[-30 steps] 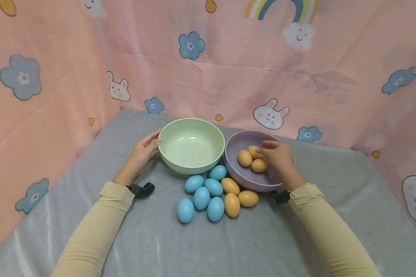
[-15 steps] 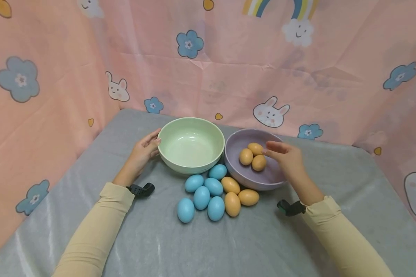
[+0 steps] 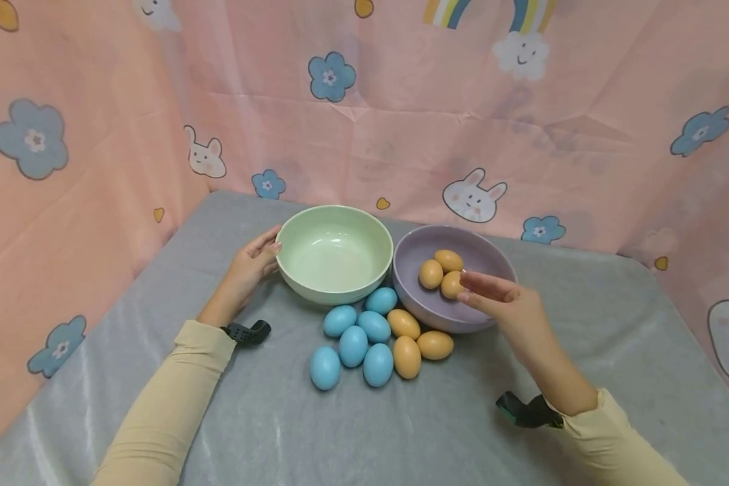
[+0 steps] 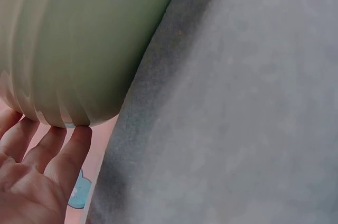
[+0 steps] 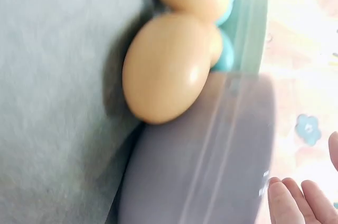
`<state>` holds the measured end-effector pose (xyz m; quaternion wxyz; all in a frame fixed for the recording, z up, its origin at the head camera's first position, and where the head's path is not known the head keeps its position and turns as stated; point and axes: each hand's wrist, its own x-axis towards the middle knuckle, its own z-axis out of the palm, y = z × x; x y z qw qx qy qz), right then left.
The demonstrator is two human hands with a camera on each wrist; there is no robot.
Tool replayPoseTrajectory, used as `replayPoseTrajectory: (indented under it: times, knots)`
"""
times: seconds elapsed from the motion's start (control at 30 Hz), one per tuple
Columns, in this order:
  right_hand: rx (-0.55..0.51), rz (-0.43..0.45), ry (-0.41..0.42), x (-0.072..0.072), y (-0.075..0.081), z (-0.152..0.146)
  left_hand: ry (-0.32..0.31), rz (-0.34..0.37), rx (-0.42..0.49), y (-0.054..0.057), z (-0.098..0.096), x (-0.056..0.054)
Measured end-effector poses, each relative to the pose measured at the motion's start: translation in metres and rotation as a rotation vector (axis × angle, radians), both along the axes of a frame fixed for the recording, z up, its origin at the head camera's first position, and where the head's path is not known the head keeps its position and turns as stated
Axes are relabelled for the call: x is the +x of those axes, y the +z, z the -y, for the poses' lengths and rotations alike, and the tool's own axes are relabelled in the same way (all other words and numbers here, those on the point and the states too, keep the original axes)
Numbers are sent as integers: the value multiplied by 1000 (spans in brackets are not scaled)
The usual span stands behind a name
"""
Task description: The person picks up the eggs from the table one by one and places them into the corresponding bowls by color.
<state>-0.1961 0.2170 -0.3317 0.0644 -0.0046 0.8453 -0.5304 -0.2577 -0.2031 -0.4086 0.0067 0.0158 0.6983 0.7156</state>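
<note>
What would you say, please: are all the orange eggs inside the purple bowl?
No, three orange eggs lie on the gray cloth outside the purple bowl.

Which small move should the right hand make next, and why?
Probably the right hand, seemingly holding nothing, should reach for the nearest orange egg outside the purple bowl: three orange eggs lie inside, and three more rest on the cloth.

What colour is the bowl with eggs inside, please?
The bowl is greyish purple, clearest in the head view.
</note>
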Motion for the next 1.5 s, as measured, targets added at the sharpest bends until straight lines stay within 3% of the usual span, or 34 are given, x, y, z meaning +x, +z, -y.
replayPoseTrajectory:
  times: [0.4, 0.67, 1.07, 1.27, 1.5]
  knots:
    - [-153, -30, 50, 42, -2, -4, -3, -5, -4, 0, 0, 0]
    - [-123, 24, 34, 57, -8, -8, 4, -8, -3, 0, 0, 1]
    - [-32, 186, 7, 64, -26, -6, 6, 1, -6, 1, 0, 1]
    - [-5, 227, 10, 63, -35, -7, 9, 5, 2, 0, 0, 0]
    - [-70, 245, 24, 60, -44, -8, 5, 4, 4, 0, 0, 0]
